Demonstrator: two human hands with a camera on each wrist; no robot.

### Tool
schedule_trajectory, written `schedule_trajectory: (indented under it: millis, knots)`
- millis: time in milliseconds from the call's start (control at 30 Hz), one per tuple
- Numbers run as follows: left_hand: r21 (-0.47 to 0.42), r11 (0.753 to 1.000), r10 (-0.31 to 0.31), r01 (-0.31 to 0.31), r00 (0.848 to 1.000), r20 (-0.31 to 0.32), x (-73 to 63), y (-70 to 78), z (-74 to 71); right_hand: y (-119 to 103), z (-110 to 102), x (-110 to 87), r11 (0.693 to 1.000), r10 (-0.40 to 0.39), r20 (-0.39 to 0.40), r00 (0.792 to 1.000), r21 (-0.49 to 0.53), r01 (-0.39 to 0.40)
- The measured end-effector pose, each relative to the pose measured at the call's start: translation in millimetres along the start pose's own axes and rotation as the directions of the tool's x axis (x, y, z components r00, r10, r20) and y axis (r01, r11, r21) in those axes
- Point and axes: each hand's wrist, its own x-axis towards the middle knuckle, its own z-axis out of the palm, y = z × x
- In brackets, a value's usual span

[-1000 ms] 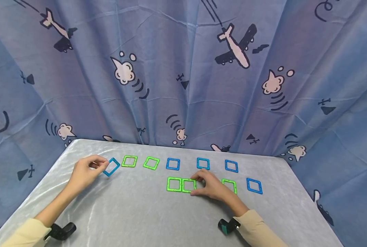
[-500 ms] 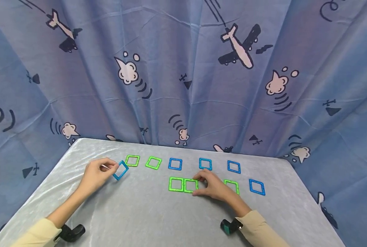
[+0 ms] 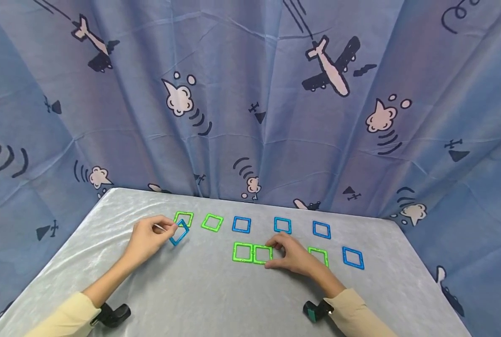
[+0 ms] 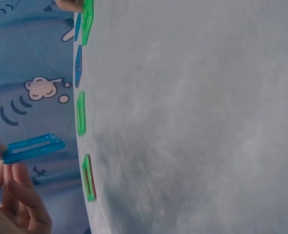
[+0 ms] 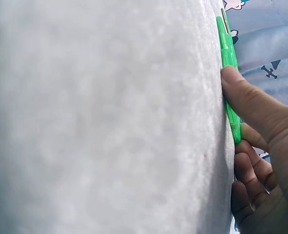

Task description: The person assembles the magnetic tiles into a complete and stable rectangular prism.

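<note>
The person's left grip point(image 3: 151, 236) pinches a blue frame point(image 3: 182, 237) at its left side, holding it at the desk's point(image 3: 216, 299) left part in front of the leftmost green frame point(image 3: 185, 212); in the left wrist view it reads as raised. It is a hollow square with no true long axis, tilted so that, in the head view, its longer apparent run slants from lower left to upper right; from the left wrist it looks almost edge-on, pointing away from the fingers and rising slightly. The right grip point(image 3: 292, 255), thumb and forefinger closed on its edges, pinches the right-hand green frame point(image 3: 260, 262) of a side-by-side pair, which lies flat with its sides roughly square to the head view. Ten frames can be counted, five blue and five green: five others line the back, two green then three blue, and a lone green frame point(image 3: 318, 249) and a blue one sit right of the pair. The right grip covers part of the lone green frame and the near edge of the middle back-row blue. The right wrist view shows the pair edge-on, its details hard to make out.
</note>
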Motion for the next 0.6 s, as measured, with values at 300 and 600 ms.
schedule_trajectory:
  millis: [300, 600]
  knots:
    - [-0.002, 0.999, 0.033, -0.033, 0.996, 0.078, 0.2, 2.5, 7.7, 1.2, 0.2, -0.6, 1.0, 0.023, 0.008, 1.0, 0.0, -0.023]
    - [0.004, 1.0, -0.024, 0.024, 0.986, 0.166, 0.0, 9.2, 10.9, 1.5, 0.1, 0.0, 1.0, 0.031, 0.02, 0.999, -0.004, -0.031]
